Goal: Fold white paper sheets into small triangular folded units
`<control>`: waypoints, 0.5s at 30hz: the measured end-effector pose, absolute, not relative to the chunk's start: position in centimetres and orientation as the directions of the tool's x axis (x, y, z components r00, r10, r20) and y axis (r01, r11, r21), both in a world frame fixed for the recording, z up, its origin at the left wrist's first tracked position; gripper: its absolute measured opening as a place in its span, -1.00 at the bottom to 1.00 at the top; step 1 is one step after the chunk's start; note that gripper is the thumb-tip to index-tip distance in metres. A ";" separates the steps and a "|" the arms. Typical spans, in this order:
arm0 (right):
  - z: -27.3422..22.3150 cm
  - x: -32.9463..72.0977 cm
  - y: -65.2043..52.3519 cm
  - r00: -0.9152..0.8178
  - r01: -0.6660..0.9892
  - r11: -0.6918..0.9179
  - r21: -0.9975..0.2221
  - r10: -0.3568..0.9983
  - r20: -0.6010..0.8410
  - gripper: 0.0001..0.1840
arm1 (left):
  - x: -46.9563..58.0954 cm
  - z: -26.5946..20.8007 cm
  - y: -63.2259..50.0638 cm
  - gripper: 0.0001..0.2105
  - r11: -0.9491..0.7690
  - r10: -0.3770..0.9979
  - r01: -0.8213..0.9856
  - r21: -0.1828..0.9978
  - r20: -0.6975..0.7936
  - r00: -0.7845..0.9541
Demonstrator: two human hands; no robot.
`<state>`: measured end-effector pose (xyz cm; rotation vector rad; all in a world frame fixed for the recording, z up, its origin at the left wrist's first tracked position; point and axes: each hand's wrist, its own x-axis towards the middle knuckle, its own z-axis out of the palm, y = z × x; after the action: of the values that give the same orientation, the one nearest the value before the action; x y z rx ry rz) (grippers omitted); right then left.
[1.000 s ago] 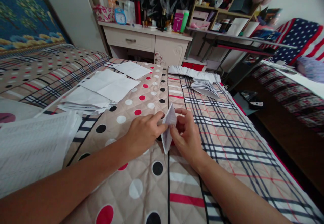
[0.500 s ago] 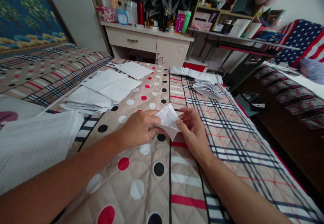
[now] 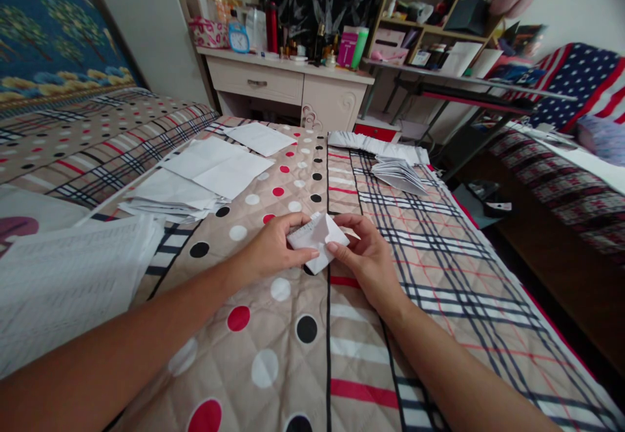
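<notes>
Quilt: a beige cover (image 3: 273,367) is spreading under both forearms, its dots running down the middle and its plaid filling the right side.
Printed stack: a pile of text-covered sheets (image 3: 73,289) is lying at the near left, beside the left forearm.
Left hand: the left hand (image 3: 278,243) is pinching the left side of the small paper, its thumb pressing the front and its fingers reaching behind.
Right hand: the right hand (image 3: 366,253) is gripping the opposite side, its thumb lying on the front face and its fingers curling behind the upper edge.
Small folded paper: this white piece (image 3: 319,240) is sitting between the 2 hands, just above the quilt, with its flaps standing partly open and print showing on its upper left part; whether it is touching the cloth, I cannot tell.
Blank-looking pile: creased white sheets (image 3: 219,165) are overlapping beyond the left hand, their edges lying unevenly.
Folded bundle: a fan of folded papers (image 3: 399,175) is resting on the plaid, beyond the right hand.
Pleated row: a long line of white folded paper (image 3: 375,146) is stretching just behind that bundle.
Lone sheet: 1 white sheet (image 3: 261,138) is lying at the far end of the pile.
Dresser: a pale cabinet (image 3: 278,84) is standing past the bed, and 1 blue clock (image 3: 238,38) and 1 red bottle (image 3: 272,27) are standing on top.
</notes>
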<state>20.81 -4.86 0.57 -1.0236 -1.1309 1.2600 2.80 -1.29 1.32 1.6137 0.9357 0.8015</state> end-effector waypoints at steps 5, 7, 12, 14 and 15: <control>-0.3 21.1 -4.5 -0.053 -0.075 -0.008 -0.997 0.999 -0.005 -0.72 | 3.4 0.3 -1.4 -0.64 -0.255 0.906 0.250 0.934 0.141 0.400; -0.5 21.2 -4.4 -0.068 -0.053 -0.013 -0.999 0.998 -0.010 -0.74 | 3.5 0.1 -1.5 -0.67 -0.316 0.911 0.326 0.891 0.189 0.366; -0.3 21.2 -4.5 -0.084 -0.030 -0.046 -0.998 0.996 -0.044 -0.75 | 3.3 0.6 -1.9 -0.66 -0.543 0.839 0.531 0.650 0.435 0.327; 0.0 21.1 -4.5 -0.083 -0.023 -0.050 -0.998 0.995 -0.048 -0.76 | 3.2 0.9 -2.2 -0.70 -0.613 0.781 0.593 0.523 0.515 0.353; 0.1 21.1 -4.5 -0.081 -0.015 -0.048 -0.999 0.996 -0.047 -0.76 | 3.2 1.1 -2.4 -0.71 -0.633 0.758 0.614 0.472 0.536 0.370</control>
<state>21.07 -4.55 0.10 -1.1924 -1.2333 1.3123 3.17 -2.35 1.08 2.4353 1.2362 1.1114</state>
